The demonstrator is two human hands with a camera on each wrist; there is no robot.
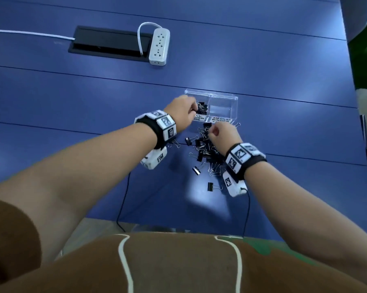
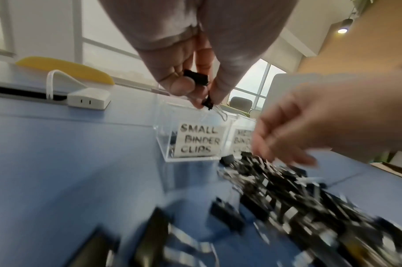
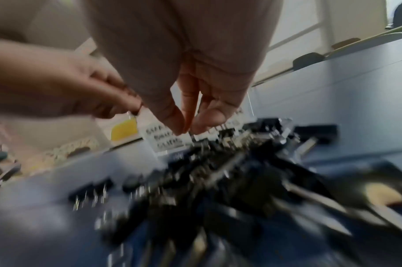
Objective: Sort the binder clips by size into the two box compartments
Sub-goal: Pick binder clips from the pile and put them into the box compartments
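A clear two-compartment box (image 1: 231, 98) stands on the blue table. Its left compartment, labelled small binder clips (image 2: 200, 140), holds several black clips (image 1: 202, 108); the right one, labelled medium (image 1: 220, 120), looks bare. My left hand (image 1: 194, 109) hovers over the left compartment, pinching a small black clip (image 2: 207, 104) by thumb and finger, with another clip (image 2: 195, 76) tucked in the palm. A loose pile of black clips (image 1: 203, 149) lies in front of the box. My right hand (image 1: 210, 133) is over the pile's far end, fingertips (image 3: 172, 124) pinched on a clip's wire handle; that view is blurred.
A white power strip (image 1: 159, 46) and a black cable hatch (image 1: 106, 42) sit far back on the left. Stray clips (image 1: 211, 187) lie nearer me. The table's near edge (image 1: 157, 224) runs just above my lap, with thin black cables (image 1: 123, 197) hanging over it.
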